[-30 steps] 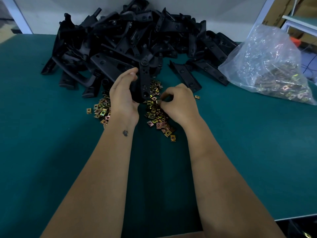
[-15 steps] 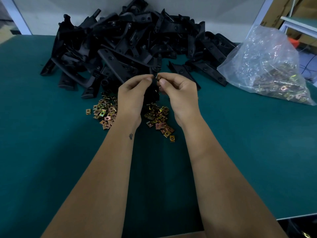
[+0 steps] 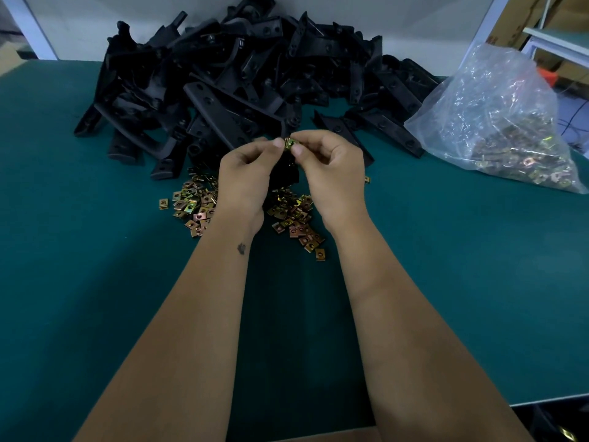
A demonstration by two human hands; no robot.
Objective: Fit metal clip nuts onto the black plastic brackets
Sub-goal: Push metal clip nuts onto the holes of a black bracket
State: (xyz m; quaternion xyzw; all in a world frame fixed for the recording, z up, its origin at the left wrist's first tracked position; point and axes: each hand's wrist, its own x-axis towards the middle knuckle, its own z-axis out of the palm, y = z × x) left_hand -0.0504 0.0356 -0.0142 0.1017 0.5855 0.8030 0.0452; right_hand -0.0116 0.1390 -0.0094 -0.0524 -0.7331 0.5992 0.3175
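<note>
Both hands lifted toward 12 o'clock: right hand [image 3: 331,173] pinches clip nut [image 3: 291,143], left hand [image 3: 245,177] grips bracket [image 3: 285,172]; align squarely before pushing.

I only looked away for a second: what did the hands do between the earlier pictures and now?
The right hand left the loose clip nuts, lifting one clip nut up to the bracket held in the left hand; both now pinch it at the bracket's top. The bracket pile and bag stayed put.

clip nut [image 3: 291,143]: brass-toned, pinched at bracket's [image 3: 284,169] top
brackets [image 3: 248,74]: black heap — 12 o'clock
loose nuts [image 3: 296,218]: scattered — centre
</note>
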